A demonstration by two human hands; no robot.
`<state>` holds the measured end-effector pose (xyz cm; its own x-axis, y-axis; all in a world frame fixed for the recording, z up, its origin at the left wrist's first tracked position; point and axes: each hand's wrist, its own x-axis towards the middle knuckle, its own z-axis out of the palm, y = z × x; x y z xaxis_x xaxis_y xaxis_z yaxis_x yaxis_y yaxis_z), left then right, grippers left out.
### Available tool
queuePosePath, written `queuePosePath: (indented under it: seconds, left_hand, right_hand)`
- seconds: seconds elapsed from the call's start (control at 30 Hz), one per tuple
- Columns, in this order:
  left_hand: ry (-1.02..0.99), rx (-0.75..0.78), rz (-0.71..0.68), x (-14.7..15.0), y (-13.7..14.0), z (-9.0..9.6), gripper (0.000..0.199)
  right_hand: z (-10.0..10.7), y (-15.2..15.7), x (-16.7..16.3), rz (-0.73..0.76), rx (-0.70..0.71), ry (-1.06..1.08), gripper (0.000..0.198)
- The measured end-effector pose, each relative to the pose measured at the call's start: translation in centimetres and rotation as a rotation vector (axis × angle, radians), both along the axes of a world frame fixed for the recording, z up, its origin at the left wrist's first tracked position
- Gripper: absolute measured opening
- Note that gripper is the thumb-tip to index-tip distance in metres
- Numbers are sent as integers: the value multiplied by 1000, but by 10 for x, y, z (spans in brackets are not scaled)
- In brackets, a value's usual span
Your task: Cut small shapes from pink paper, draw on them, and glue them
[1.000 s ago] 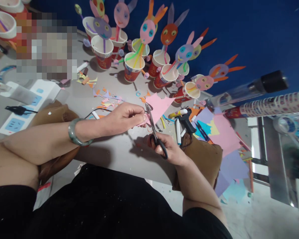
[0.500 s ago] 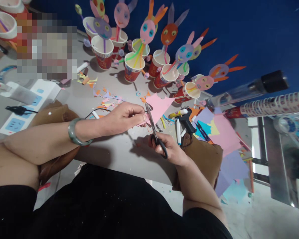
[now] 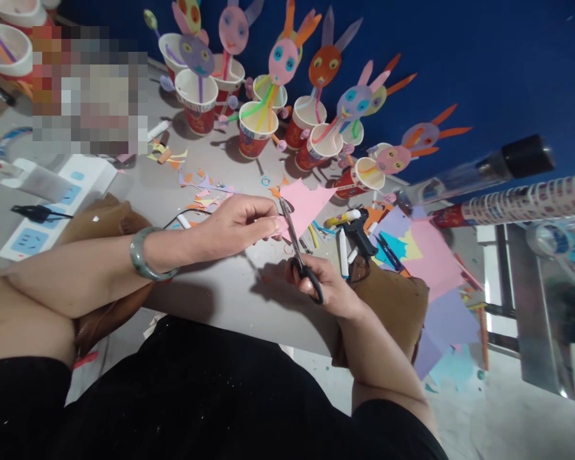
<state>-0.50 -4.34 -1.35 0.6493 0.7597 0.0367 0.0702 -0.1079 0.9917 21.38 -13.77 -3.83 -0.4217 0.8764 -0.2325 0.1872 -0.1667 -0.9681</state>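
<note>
Steadying pink paper [image 3: 309, 203], apparently against the scissors [image 3: 294, 236], left fingers [image 3: 268, 228] pinch its left edge; right fingers [image 3: 317, 264] clamp the handles [image 3: 319, 292].

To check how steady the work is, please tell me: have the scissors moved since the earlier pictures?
No, not visibly: the scissors, in the right hand, keep the same place against the glue gun.

Head view faces forward and down, seemingly near the table [image 3: 237, 306].
</note>
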Motion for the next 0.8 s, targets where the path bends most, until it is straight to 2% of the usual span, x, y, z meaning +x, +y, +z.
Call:
queuePosePath:
  seconds: [0.6, 0.7, 0.8]
  left_hand:
    - [-16, -50, 48, 0, -1, 0, 23]
    - [0, -76, 35, 1, -1, 1, 24]
    - [32, -121, -29, 2, -1, -1, 23]
  right_hand:
    - [0, 0, -1, -28, -2, -27, 62]
    - [-3, -1, -3, -94, 15, 25, 61]
    - [-9, -2, -5, -204, 5, 165, 60]
